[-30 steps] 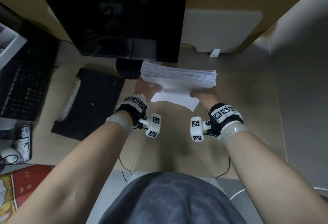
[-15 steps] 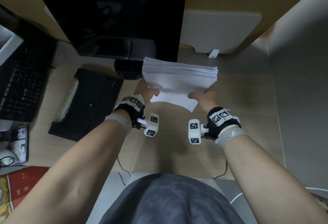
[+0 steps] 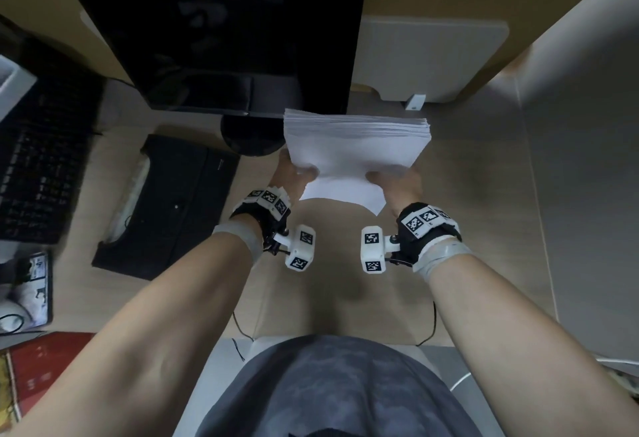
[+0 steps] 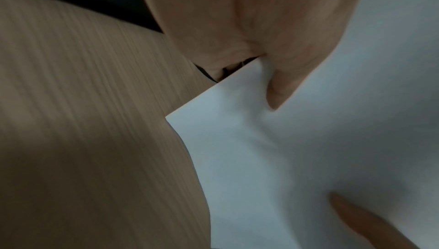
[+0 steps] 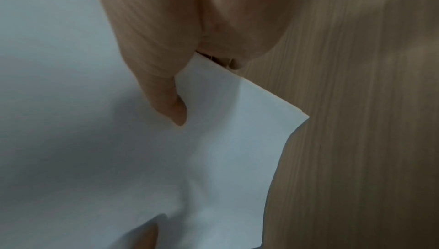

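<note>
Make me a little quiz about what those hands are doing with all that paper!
1. True or false: nobody is touching the stack of paper.
2. Who holds the stack? A) only one hand, on the left B) only one hand, on the right C) both hands
3. Fill in: right behind the stack stands a black ____.

Key
1. False. It is gripped at its near edge.
2. C. The left hand and the right hand each pinch a near corner, thumb on top.
3. monitor, with a dark screen.
</note>
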A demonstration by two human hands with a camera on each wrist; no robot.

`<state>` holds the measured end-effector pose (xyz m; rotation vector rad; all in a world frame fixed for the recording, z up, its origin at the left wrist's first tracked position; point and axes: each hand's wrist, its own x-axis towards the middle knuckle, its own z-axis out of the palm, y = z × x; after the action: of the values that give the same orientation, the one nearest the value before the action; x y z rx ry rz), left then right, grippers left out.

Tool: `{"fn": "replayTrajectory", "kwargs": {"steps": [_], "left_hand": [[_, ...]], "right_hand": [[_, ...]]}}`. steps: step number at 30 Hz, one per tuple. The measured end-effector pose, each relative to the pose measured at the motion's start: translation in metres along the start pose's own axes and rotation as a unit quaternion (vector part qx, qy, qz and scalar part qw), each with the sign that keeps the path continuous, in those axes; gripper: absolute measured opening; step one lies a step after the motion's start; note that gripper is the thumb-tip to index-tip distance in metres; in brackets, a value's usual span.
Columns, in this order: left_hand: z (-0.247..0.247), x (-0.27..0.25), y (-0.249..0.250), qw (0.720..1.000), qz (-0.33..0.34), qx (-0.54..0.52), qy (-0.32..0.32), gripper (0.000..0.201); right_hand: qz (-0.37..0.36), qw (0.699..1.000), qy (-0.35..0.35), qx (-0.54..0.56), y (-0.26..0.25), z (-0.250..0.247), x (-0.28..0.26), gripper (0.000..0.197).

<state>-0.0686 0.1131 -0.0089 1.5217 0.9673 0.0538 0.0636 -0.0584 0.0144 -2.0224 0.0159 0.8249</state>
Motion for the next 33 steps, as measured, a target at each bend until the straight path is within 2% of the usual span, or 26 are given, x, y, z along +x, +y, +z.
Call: {"fn": "replayTrajectory", "kwargs": {"steps": [3,7,9,12,15,17,18,21,24,27,31,33], "left_hand": [[-0.001,-0.002,0.000,0.998,0.031,0.032,0.033,0.054],[-0.005,-0.006,0.005,0.996,0.019,0.034,0.076,0.040],[-0.005,-0.009,0.001,0.996,0.003,0.051,0.076,0.035],[0.001,-0.015,-0.014,0.993,-0.049,0.098,0.049,0.042],[0.009,-0.021,-0.039,0.987,-0.105,0.120,-0.011,0.060],[0.015,-0.033,-0.055,0.977,-0.147,0.148,-0.047,0.063],[0.018,-0.038,-0.064,0.971,-0.159,0.170,-0.054,0.066],[0.019,-0.053,-0.080,0.966,-0.170,0.193,-0.002,0.060],[0.018,-0.060,-0.089,0.971,-0.192,0.133,0.047,0.050],[0.017,-0.064,-0.092,0.971,-0.208,0.090,0.081,0.051],[-0.005,-0.070,-0.096,0.968,-0.228,0.035,0.102,0.045],[-0.029,-0.072,-0.101,0.964,-0.232,0.004,0.130,0.037]], "right_hand": [[-0.034,0.998,0.034,0.045,-0.003,0.006,-0.005,0.041],[-0.066,0.996,0.040,0.036,-0.001,0.007,-0.016,0.043],[-0.051,0.998,0.031,0.028,0.009,0.006,-0.014,0.045],[0.012,1.000,-0.008,-0.004,0.034,0.004,-0.010,0.046],[0.061,0.997,-0.036,-0.040,0.068,0.006,-0.001,0.053],[0.092,0.993,-0.056,-0.045,0.089,0.008,0.007,0.061],[0.101,0.992,-0.063,-0.049,0.094,0.008,0.007,0.059],[0.105,0.989,-0.075,-0.077,0.101,0.009,0.009,0.040],[0.090,0.986,-0.093,-0.101,0.100,0.018,0.011,0.041],[0.094,0.978,-0.105,-0.154,0.102,0.030,0.013,0.039],[0.138,0.965,-0.034,-0.220,0.100,0.040,0.011,0.065],[0.112,0.958,0.010,-0.262,0.092,0.050,0.003,0.069]]}}
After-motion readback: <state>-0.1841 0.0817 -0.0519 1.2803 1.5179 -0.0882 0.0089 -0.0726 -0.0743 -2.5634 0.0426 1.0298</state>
